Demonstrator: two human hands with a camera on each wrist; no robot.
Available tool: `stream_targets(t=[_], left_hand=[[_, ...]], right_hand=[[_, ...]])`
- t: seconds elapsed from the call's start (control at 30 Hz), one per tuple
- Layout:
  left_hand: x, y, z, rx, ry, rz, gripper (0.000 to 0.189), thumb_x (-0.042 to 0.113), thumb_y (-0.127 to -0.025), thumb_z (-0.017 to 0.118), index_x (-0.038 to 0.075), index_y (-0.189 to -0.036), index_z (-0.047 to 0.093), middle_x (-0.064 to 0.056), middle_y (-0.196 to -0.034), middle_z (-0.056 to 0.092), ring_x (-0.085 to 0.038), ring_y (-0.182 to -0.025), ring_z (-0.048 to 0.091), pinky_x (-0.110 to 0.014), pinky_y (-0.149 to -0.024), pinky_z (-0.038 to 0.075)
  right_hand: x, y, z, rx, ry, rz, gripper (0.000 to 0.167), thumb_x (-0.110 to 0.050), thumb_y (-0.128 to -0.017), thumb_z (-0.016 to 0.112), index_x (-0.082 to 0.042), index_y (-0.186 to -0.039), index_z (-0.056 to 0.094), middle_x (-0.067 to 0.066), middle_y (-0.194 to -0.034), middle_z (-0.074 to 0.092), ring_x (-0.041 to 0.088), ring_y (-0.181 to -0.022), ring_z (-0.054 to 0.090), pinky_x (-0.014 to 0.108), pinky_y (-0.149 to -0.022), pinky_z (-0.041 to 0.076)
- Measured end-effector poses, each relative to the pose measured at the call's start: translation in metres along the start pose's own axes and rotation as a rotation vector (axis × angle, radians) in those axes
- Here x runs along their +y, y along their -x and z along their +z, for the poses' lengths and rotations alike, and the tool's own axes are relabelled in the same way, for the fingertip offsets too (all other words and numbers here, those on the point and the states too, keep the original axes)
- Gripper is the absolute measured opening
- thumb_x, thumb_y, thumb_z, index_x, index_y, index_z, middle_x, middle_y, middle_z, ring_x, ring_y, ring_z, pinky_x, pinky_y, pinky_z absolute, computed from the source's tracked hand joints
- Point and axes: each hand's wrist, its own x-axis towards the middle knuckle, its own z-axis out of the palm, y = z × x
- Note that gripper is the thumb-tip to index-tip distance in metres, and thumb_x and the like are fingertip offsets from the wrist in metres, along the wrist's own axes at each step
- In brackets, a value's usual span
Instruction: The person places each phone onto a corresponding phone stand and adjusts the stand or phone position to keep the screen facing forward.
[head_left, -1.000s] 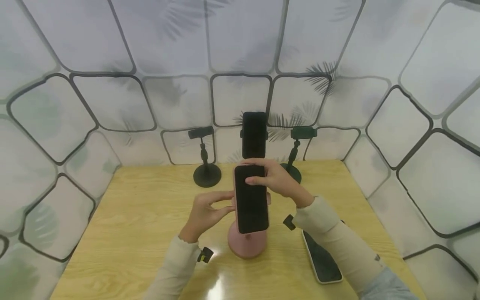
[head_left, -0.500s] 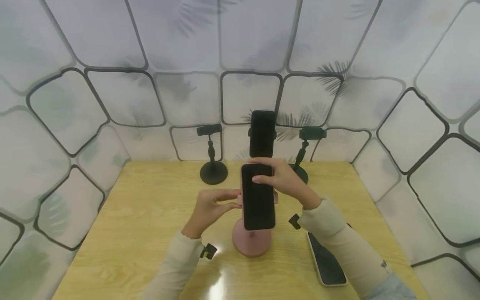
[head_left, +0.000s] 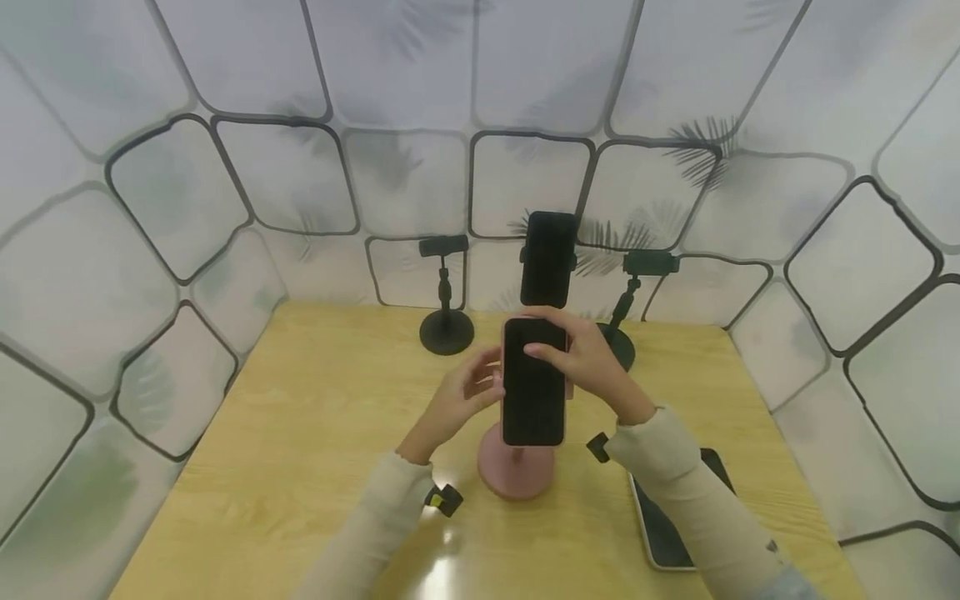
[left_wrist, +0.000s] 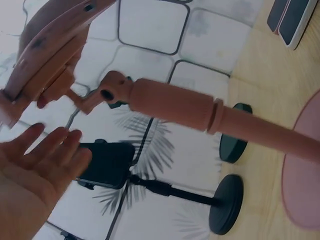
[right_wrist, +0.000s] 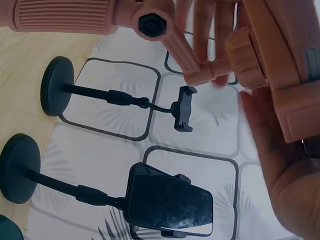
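A phone with a dark screen and pink edge [head_left: 534, 408] sits upright in the pink phone stand [head_left: 517, 471], which has a round base. My right hand [head_left: 588, 358] grips the phone's upper right, thumb on the screen and fingers over the top edge. At the phone's left side is my left hand [head_left: 453, 400], its fingers loosely spread near the pink clamp. In the left wrist view that hand [left_wrist: 37, 172] has relaxed fingers with nothing between them, just below the pink clamp [left_wrist: 55, 85]. The right wrist view shows the stand's joint [right_wrist: 152, 25] and clamp knob [right_wrist: 245, 55].
Behind stands a black phone [head_left: 549, 258] in a holder. A black stand [head_left: 446, 332] is at back left, a dark green one [head_left: 651, 263] at back right. Two phones lie by my right forearm, one white-edged [head_left: 663, 533], one dark [head_left: 716, 467]. Patterned curtains surround the wooden table [head_left: 300, 417].
My left fingers have let go of the clamp's left side and spread. My right hand keeps its grip on the phone. The head view has shifted, so everything appears further right.
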Motion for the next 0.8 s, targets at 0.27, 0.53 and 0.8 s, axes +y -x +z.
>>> stream_targets(t=[0.27, 0.53, 0.8], left_hand=[[-0.006, -0.005, 0.002, -0.166, 0.052, -0.131, 0.058, 0.031, -0.097, 0.049, -0.001, -0.142, 0.033, -0.024, -0.142, 0.043, -0.036, -0.128, 0.046, -0.042, -0.105, 0.043], [-0.009, -0.004, 0.0, -0.166, 0.059, -0.095, 0.063, 0.037, -0.095, 0.053, -0.001, -0.142, 0.033, -0.025, -0.14, 0.044, -0.032, -0.126, 0.049, -0.041, -0.103, 0.044], [-0.04, 0.006, 0.013, -0.059, 0.179, -0.115, 0.06, 0.04, -0.103, 0.019, -0.004, -0.142, 0.03, -0.001, -0.141, 0.045, -0.001, -0.124, 0.044, -0.035, -0.105, 0.036]], right_hand=[[0.003, -0.007, 0.008, 0.142, 0.063, -0.19, 0.04, -0.003, -0.08, 0.071, -0.006, -0.119, 0.061, 0.014, -0.098, 0.071, 0.0, -0.061, 0.06, 0.016, -0.052, 0.05], [0.005, -0.006, 0.011, 0.189, 0.163, -0.331, 0.039, -0.006, -0.079, 0.073, -0.007, -0.117, 0.063, 0.01, -0.105, 0.07, 0.016, -0.082, 0.066, 0.019, -0.069, 0.052], [0.01, -0.005, 0.012, 0.117, 0.05, -0.307, 0.04, -0.001, -0.08, 0.07, -0.004, -0.118, 0.06, 0.012, -0.11, 0.068, 0.01, -0.094, 0.064, 0.019, -0.08, 0.051]])
